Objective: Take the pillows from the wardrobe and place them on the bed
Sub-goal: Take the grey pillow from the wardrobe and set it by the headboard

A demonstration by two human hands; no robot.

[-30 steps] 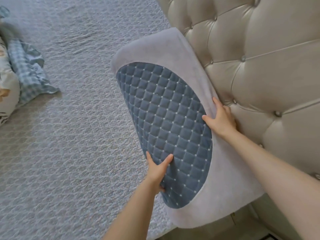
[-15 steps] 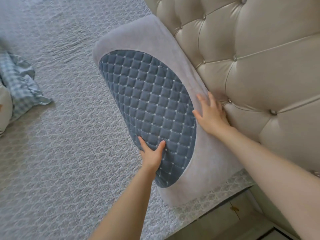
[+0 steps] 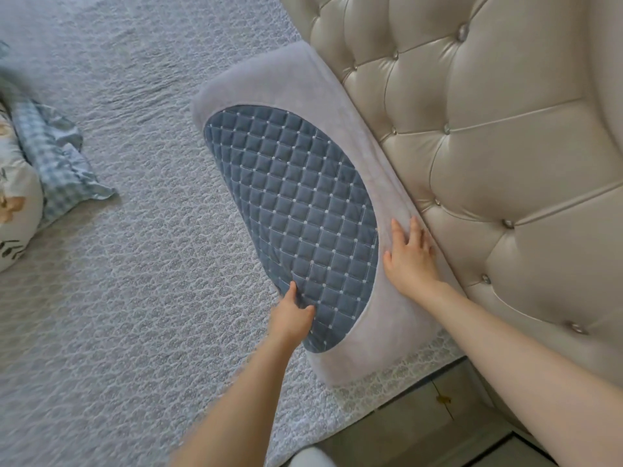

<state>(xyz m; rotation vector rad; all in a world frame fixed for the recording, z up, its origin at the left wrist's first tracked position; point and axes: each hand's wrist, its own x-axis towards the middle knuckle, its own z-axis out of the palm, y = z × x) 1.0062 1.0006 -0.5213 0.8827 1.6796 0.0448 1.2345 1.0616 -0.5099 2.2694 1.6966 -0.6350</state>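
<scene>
A grey pillow [image 3: 293, 197] with a dark blue quilted oval panel lies on the bed [image 3: 135, 298], its long grey side pressed against the headboard [image 3: 505, 163]. My left hand [image 3: 293, 315] grips the pillow's near edge, thumb on the blue panel and fingers tucked underneath. My right hand [image 3: 411, 257] rests flat on the grey strip beside the headboard, fingers spread. The pillow's near corner reaches the edge of the mattress.
A blue checked pillow [image 3: 57, 163] and a white floral pillow [image 3: 13, 210] lie at the left edge of the bed. The tufted beige headboard runs along the right. A wooden bedside surface [image 3: 438, 426] shows below the mattress corner.
The pillow has come down from tilted to lying flatter on the bed, snug against the headboard. My right hand went from clasping its edge to lying flat on top.
</scene>
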